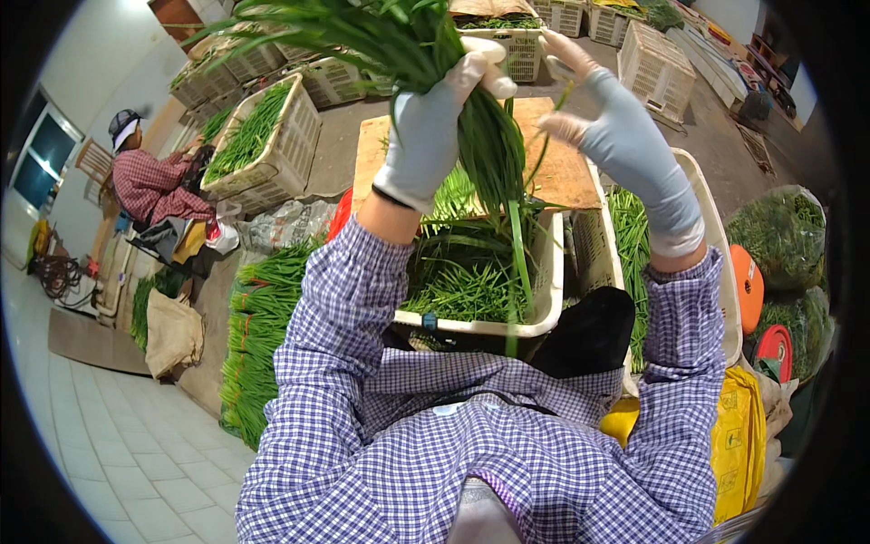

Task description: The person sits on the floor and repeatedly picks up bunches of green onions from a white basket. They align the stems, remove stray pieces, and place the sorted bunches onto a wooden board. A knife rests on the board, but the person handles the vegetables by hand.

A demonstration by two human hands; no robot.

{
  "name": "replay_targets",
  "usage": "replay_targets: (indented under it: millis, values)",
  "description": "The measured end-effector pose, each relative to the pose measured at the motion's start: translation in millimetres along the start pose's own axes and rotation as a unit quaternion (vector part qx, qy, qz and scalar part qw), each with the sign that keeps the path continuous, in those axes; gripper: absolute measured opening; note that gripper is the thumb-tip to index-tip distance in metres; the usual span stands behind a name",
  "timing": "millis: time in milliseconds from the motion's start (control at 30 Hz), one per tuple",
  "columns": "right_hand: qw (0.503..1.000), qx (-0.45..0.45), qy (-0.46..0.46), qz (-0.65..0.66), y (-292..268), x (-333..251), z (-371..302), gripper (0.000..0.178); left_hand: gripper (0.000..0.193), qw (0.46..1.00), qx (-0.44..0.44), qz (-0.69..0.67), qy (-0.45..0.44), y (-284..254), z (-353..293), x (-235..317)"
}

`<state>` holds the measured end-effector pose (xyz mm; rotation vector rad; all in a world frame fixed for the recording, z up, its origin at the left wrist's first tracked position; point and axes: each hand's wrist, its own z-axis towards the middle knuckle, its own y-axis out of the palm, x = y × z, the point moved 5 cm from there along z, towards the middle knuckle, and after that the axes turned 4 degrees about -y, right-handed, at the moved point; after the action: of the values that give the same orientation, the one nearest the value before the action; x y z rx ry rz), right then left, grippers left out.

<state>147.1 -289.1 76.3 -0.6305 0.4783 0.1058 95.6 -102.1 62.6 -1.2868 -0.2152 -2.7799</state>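
On the yellow sack [739, 444], to the right of the white crate [549, 281], are dark printed marks too small to make out; the blue tag [429, 321] on the crate's near rim is likewise too small to read; the bunch of long green stalks [494, 131] is above the white crate, gripped in the left hand [444, 104], one end fanning up and leftward beyond the crate, the other hanging toward the cut greens [480, 290] inside it; the right hand [603, 118], above and right of the crate, is open, fingers spread and thumb apart, close beside the bunch; a thin stalk [538, 163] runs near its thumb, though I cannot tell whether they touch; both forearms, in checked sleeves [349, 281], are raised on either side of the crate; beyond it is a wooden board [566, 163], and to its left lie tied green bundles [263, 335].
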Motion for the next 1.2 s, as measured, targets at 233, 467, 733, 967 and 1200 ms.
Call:
replay_targets:
  millis: [233,467,733,967,1200]
  values:
    - [0.995,0.009,0.062,-0.077,-4,77,45,0.070,0.025,0.995,-0.097,0.008,0.003,52,95,-66]
    - [0.988,0.055,0.099,-0.101,20,247,-6,0.070,0.036,0.983,-0.164,0.000,-0.082,82,111,-215]
    - [0.969,0.018,0.245,0.036,36,269,-13,0.044,0.034,0.971,-0.137,0.101,-0.169,97,126,-236]
    - [0.990,-0.056,0.095,0.088,26,202,27,0.032,0.034,0.965,-0.201,0.109,-0.125,63,112,-167]
    - [0.990,-0.026,0.097,0.102,-26,83,16,0.043,0.038,0.974,-0.019,-0.134,-0.180,-15,29,-49]
